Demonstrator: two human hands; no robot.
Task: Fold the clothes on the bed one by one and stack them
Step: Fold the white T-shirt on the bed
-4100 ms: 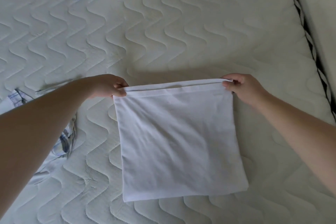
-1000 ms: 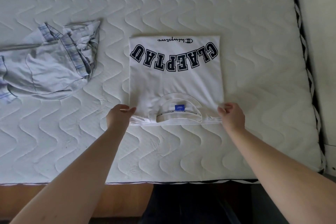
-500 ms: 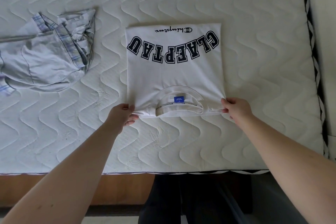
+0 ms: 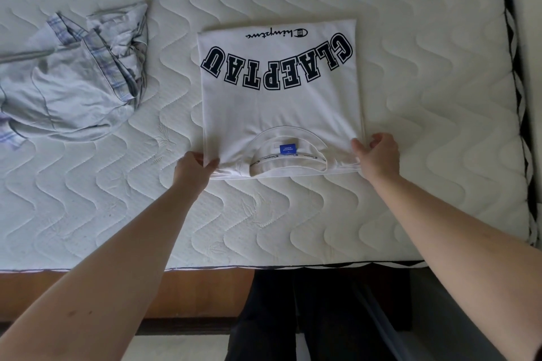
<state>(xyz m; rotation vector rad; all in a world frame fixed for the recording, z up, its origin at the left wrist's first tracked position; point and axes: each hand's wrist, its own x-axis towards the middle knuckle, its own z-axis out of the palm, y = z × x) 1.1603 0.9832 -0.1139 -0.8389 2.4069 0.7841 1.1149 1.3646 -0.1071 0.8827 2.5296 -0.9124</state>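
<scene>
Gripping the near corners of the white T-shirt (image 4: pixel 278 105), both hands sat level with each other in the head view, the only view on hand. Left hand (image 4: pixel 192 170) pinched the near-left corner, thumb on top of the cloth. Right hand (image 4: pixel 379 155) held the near-right corner, fingers curled; just how firm that hold was could not be made out.

T-shirt lay folded to a rectangle on the quilted mattress (image 4: pixel 425 97), neckband and blue label (image 4: pixel 288 148) at the near edge between the hands, printed lettering toward the far edge. From the grip the whole garment ran directly away from the person, its side edges running near to far.

Neither hand was nearer; each had its own corner. Judged that any lift or slide would need both hands moving evenly to keep the fold square.

Crumpled pale plaid garment (image 4: pixel 70 82) lay to the left, well apart from the T-shirt, unfolded.
</scene>
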